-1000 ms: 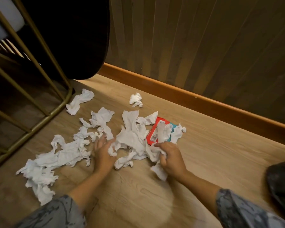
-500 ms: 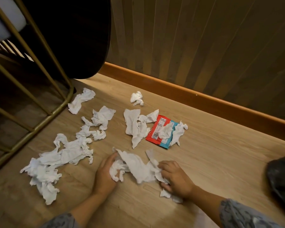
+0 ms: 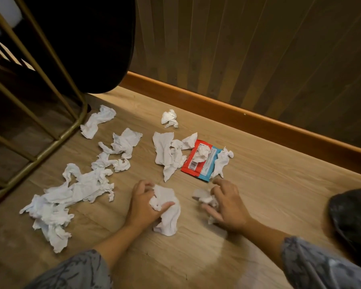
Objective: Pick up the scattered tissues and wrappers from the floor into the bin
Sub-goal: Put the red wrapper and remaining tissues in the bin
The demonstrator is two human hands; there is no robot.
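Observation:
My left hand [image 3: 143, 202] grips a bunch of white tissue [image 3: 168, 213] low on the wooden floor. My right hand [image 3: 227, 202] is closed around a smaller crumpled tissue [image 3: 204, 198]. Beyond them lies a red and blue wrapper [image 3: 208, 163] with a tissue ball on top and tissues [image 3: 167, 153] on both sides. A long pile of tissues [image 3: 71, 192] stretches to the left. One small tissue wad [image 3: 169, 118] sits alone near the skirting. The black bin bag [image 3: 354, 215] shows at the right edge.
A gold metal chair frame [image 3: 50, 140] stands at the left with a dark seat [image 3: 88, 42] above it. A ribbed wall panel [image 3: 258, 49] and an orange skirting board [image 3: 238, 115] close the far side.
Both hands pulled a clump of tissues toward me, away from the wrapper, then split it: the left bunched the larger part, the right gathered the smaller piece.

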